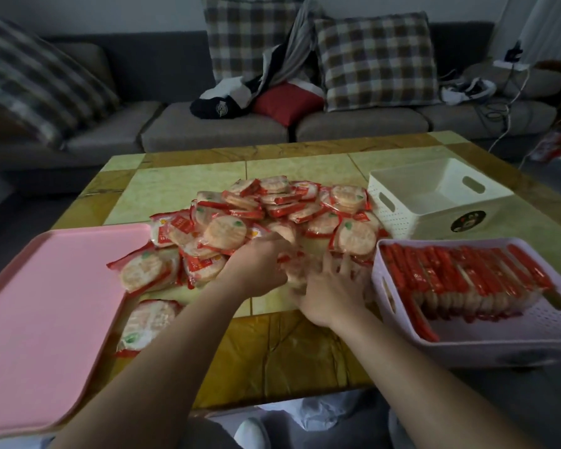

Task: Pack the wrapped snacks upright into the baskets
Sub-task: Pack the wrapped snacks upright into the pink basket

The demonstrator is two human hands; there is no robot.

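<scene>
Red-and-white wrapped snacks (pixel 227 231) lie in a loose pile at the middle of the desk (pixel 182 189). Left hand (pixel 259 264) extends into the pile's near edge; its fingers are blurred, so its grip cannot be determined. Right hand (pixel 332 291) lies just beside it, fingers spread flat over snacks. Lilac basket (pixel 467 346) at near right holds rows of snacks standing on edge; white basket (pixel 399 209) stands behind it. Pink tray (pixel 46 303) lies at left.

left hand (pixel 259 270) bare | right hand (pixel 331 296) bare | forearms (pixel 162 351) bare | grey legwear (pixel 204 432)
</scene>
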